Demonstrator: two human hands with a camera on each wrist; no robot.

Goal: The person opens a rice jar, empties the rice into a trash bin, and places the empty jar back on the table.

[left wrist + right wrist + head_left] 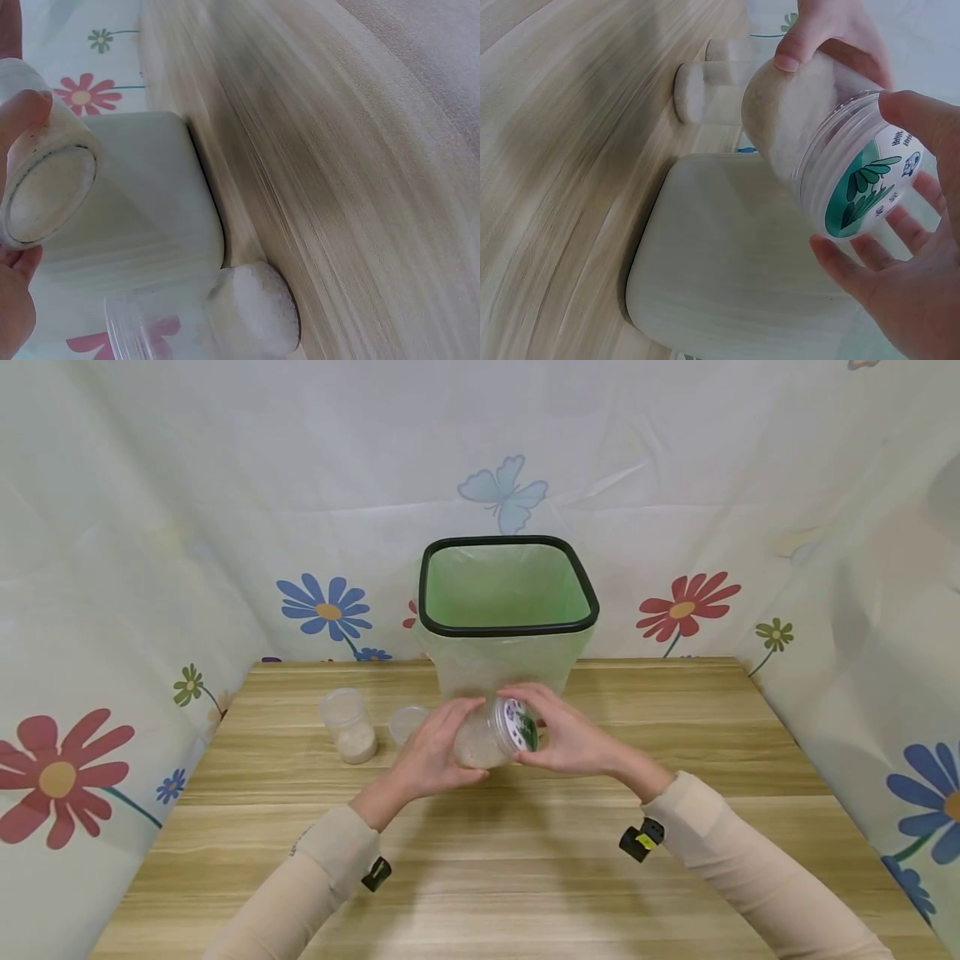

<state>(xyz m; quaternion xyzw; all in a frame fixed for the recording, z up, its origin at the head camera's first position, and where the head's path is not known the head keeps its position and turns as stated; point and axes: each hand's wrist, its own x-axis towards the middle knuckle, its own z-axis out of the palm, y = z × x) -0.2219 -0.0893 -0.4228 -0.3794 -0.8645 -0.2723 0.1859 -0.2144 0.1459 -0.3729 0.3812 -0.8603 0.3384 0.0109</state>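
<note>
Head view: left hand is clasping one tilted jar, right hand gripping its lid, two other jars standing at nine o'clock from it, one bin at twelve. Left wrist: one is showing near five; right wrist: both at nine.

Held jar: clear plastic by the look, smooth, glossy; fill grainy, matt. Lid: clear plastic, ridged side, printed label w/ slight sheen. Bin: smooth plastic, semi-matt; rim blk plastic, smooth. Worktop: wood-grain, satin. Backdrop: thin sheeting, creased, soft sheen, cloth vs plastic unclear. Sleeves: matt cloth.
</note>
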